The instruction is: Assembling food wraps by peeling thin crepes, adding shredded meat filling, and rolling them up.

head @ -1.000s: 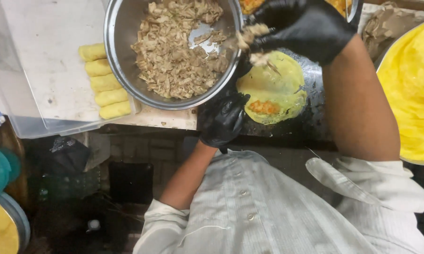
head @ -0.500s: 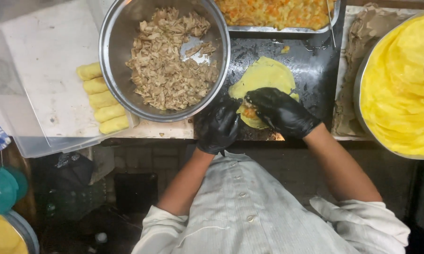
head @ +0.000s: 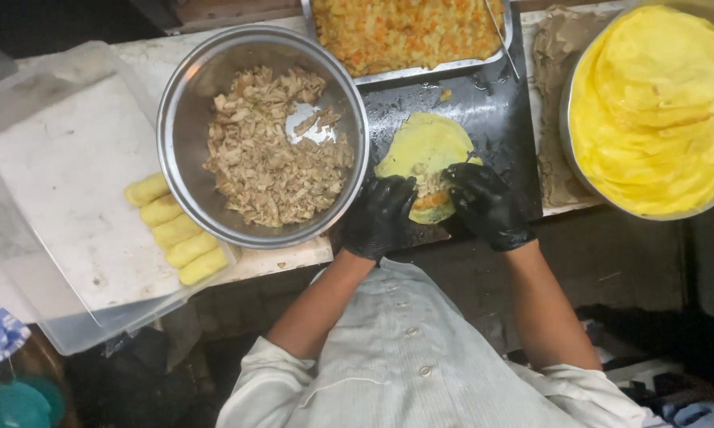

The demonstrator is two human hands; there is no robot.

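Observation:
A round yellow wrapper (head: 422, 150) lies on a dark board (head: 484, 103), with shredded meat and orange filling heaped on its near edge. My left hand (head: 380, 215), in a black glove, presses on the wrapper's near left edge. My right hand (head: 484, 202), also gloved, grips the near right edge beside the filling. Both sets of fingers curl over the wrapper's rim. Just left of my hands stands a steel bowl (head: 190, 119) of shredded meat.
Several finished yellow rolls (head: 174, 230) lie in a row in a clear plastic tray (head: 55, 198) at the left. A metal pan of orange-yellow filling (head: 408, 32) sits behind the board. A large bowl of stacked yellow wrappers (head: 658, 111) is at the right.
My right hand came down from the filling pan to the wrapper. Both hands now rest on the wrapper's near edge, with filling lying on it.

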